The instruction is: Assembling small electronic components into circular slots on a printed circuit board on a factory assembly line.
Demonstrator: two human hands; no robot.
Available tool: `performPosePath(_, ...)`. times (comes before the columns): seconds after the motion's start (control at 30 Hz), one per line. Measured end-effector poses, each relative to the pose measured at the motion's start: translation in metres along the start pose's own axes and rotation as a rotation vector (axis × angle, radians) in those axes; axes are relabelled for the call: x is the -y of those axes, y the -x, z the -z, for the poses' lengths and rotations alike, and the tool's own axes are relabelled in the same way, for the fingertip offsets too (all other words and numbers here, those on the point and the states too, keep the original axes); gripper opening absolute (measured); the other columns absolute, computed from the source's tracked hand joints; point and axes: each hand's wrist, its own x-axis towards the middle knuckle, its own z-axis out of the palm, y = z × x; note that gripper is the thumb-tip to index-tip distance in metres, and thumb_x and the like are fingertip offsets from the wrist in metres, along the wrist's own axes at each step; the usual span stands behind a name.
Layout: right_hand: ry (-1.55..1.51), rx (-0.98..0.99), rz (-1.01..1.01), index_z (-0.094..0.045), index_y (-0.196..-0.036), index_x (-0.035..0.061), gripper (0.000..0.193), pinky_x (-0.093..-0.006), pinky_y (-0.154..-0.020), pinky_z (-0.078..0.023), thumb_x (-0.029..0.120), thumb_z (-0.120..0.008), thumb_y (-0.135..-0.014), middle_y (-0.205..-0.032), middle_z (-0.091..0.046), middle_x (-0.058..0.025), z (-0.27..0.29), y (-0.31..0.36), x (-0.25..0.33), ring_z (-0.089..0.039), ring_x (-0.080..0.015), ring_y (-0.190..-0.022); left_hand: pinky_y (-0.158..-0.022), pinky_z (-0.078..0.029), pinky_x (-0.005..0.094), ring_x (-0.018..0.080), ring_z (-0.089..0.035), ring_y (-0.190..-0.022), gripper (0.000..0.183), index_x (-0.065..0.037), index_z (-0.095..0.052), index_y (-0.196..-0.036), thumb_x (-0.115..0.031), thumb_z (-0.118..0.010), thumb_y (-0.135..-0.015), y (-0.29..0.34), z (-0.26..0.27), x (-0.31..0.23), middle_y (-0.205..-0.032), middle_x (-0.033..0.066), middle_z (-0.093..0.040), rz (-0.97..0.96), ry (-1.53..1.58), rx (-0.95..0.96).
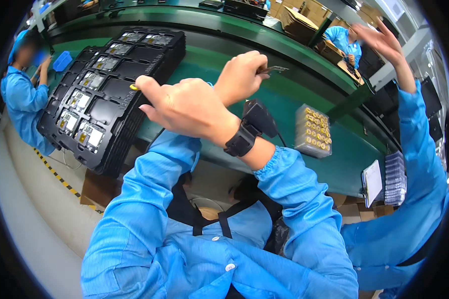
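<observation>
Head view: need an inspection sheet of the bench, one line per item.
Surface: green bench, crowded at left.
Job's things: black tray stack with small boards in its top tray; one loose board.
Clutter: clear box of yellow round pieces, clipboard, clear plastic stack.
Left hand: pinches the loose board.
Right hand: crossed over the left arm, at the trays; yellow bit at a fingertip, grip unclear.
Cables: thin dark cord by a black box.
Surroundings: co-workers in blue left, right and far side; striped floor tape.
</observation>
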Motion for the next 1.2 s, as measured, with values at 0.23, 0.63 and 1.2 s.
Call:
performPosePath(0.23,-0.035,-0.068,-0.001,-0.054,-0.124,0.0044,0.044,-0.038,-0.058,-0.05,0.027,-0.071,-0.09,-0.06,-0.061,-0.004,0.0,0.021,-0.035,-0.064,-0.0267,-0.055,-0.066,-0.051,0.0436,0.0358,-0.065,-0.076,0.019,-0.002,-0.061,-0.083,-0.005,-0.079,-0.078,-0.009,-0.031,0.009,-0.082,0.0117,-0.063,-0.132,-0.057,0.174)
performPosePath(0.63,-0.738,-0.552,-0.903,-0.032,-0.144,0.003,0.067,-0.0317,-0.084,-0.056,0.004,-0.075,-0.092,-0.101,-0.069,-0.0132,0.039,0.161,-0.181,-0.068,-0.0175,-0.098,-0.073,-0.055,0.0257,0.0078,-0.067,-0.083,0.019,0.002,-0.073,-0.107,-0.011,-0.076,-0.094,0.007,-0.04,0.067,-0.094,0.0062,-0.074,0.662,0.749,0.328)
performPosePath(1.2,-0.755,-0.797,-0.965,-0.038,-0.136,0.0031,0.056,-0.0275,-0.085,-0.058,-0.005,-0.072,-0.093,-0.109,-0.07,-0.0173,0.01,0.202,-0.188,-0.071,-0.0166,-0.097,-0.085,-0.063,0.0325,0.028,-0.075,-0.101,0.034,0.009,-0.053,-0.134,-0.001,-0.059,-0.102,0.048,-0.051,0.074,-0.115,0.0207,-0.072,0.844,1.06,0.613)
